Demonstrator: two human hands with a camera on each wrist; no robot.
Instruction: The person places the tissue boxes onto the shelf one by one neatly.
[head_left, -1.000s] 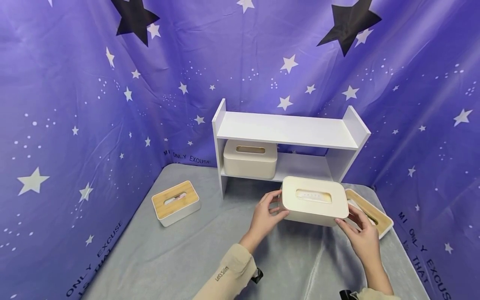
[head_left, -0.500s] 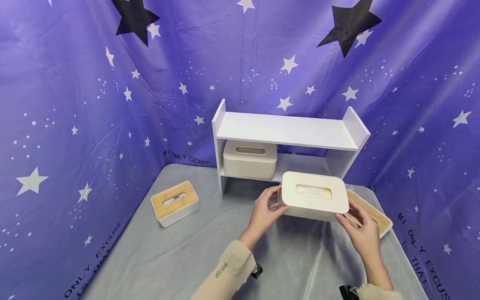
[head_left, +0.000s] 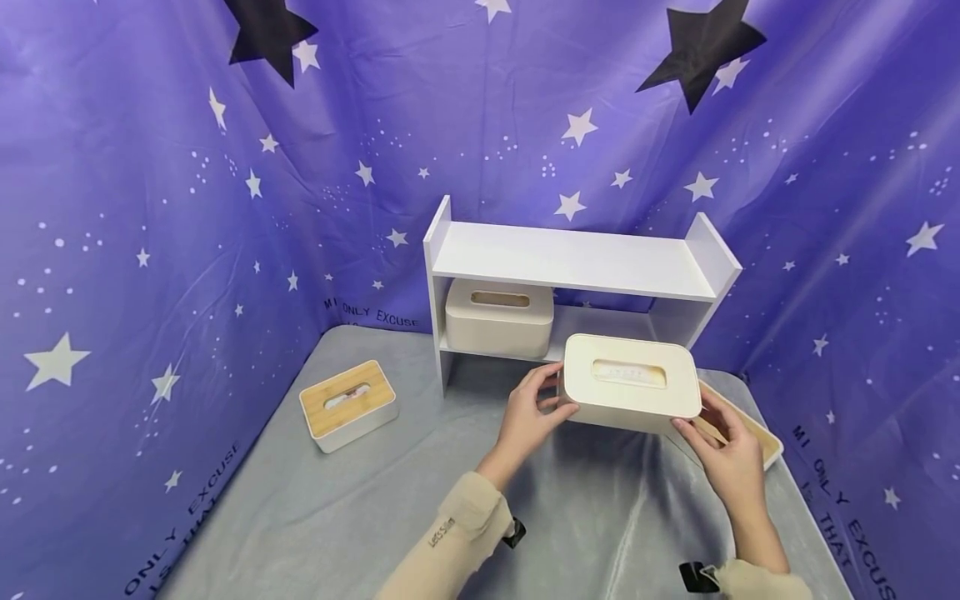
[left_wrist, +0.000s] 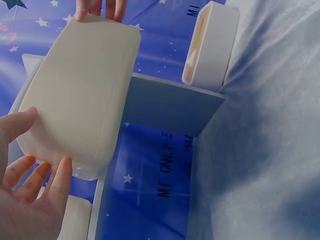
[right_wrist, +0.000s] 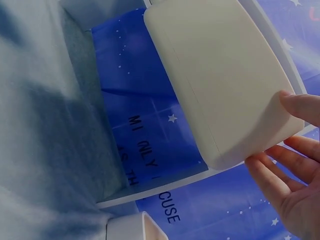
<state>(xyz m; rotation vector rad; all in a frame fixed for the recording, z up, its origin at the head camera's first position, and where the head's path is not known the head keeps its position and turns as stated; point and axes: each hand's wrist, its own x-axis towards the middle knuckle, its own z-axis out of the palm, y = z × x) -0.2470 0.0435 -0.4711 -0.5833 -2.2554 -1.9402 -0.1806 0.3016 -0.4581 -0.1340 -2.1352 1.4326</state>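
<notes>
Between both hands a cream tissue box (head_left: 630, 400) with a slotted lid is held off the table, in front of the right half of the white shelf (head_left: 570, 260). The left hand (head_left: 527, 417) grips its left end, thumb on the front face and fingers around the end. At the right end the right hand (head_left: 731, 454) grips it the same way. Both wrist views show the box's plain cream side, with the thumb on one face and fingertips at the end. A second cream tissue box (head_left: 498, 329) sits on the shelf's lower board, at the left.
To the left on the grey cloth (head_left: 420, 500) lies a white tissue box with a bamboo lid (head_left: 348, 400). Another bamboo-lidded box (head_left: 767, 437) lies at the right, partly hidden by the right hand. A purple star-patterned curtain (head_left: 375, 125) hangs behind and on both sides.
Both hands have raised the held tissue box slightly and moved it toward the shelf. The other boxes stay where they were.
</notes>
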